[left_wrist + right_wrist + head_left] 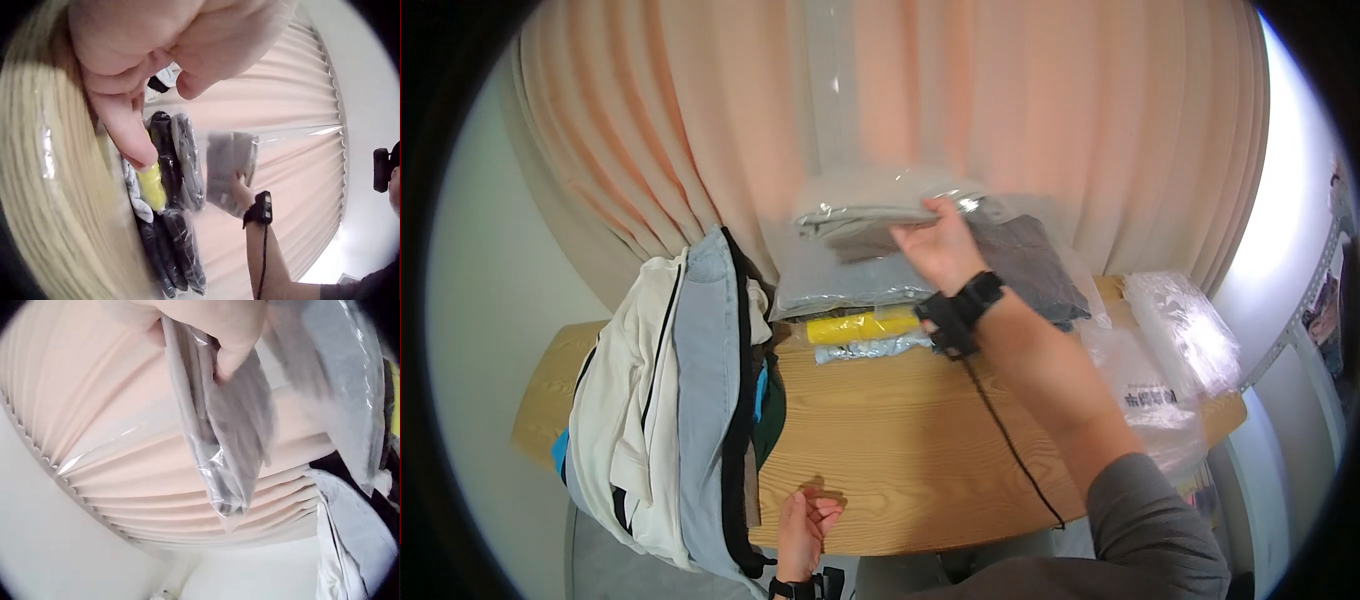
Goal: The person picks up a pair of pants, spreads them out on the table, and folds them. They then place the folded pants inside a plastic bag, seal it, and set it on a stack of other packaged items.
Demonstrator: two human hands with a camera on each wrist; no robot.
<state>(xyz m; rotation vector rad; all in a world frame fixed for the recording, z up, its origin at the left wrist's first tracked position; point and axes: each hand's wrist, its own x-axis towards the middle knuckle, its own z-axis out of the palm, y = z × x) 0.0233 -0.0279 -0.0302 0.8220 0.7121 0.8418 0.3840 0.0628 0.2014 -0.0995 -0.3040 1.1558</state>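
My right hand (940, 245) grips the edge of a folded grey garment in a clear plastic bag (244, 425), holding it up in front of the curtain. In the left wrist view this bagged garment (222, 156) is apart from the stack. Below it in the head view lie a bagged light grey-blue garment (830, 285) and a bagged dark garment (1040, 265). A bagged yellow garment (855, 326) and a bagged pale blue one (870, 349) show at the stack's front. My left hand (803, 530) is at the table's front edge, fingers loosely bent, holding nothing.
Unbagged clothes, white and light blue on top (705, 330), are heaped on the table's left side. Clear plastic bags (1185, 325) lie at the right, beside a clear bag with dark print (1135, 375). A pinkish curtain (1040, 110) hangs behind the wooden table (880, 450). A black cable trails from my right wrist.
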